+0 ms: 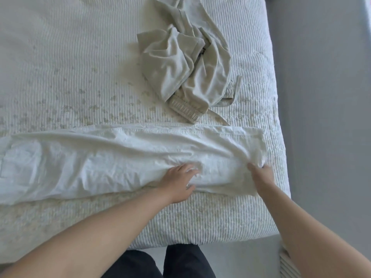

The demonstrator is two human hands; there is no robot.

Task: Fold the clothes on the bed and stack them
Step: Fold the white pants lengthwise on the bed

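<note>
A long white garment (112, 159) lies stretched across the near part of the bed, folded lengthwise, running from the left edge of view to near the bed's right side. My left hand (177, 182) rests on its near edge around the middle, fingers curled into the cloth. My right hand (261, 173) pinches the fabric close to the garment's right end. Farther back, a crumpled beige pair of trousers (186, 63) with an elastic waistband and drawstring lies in a heap, apart from both hands.
The bed (60, 67) has a ribbed, pale quilted cover with faint speckles. Its right edge drops to a grey floor (321, 97). My dark-trousered legs (160, 261) stand at the foot of the bed.
</note>
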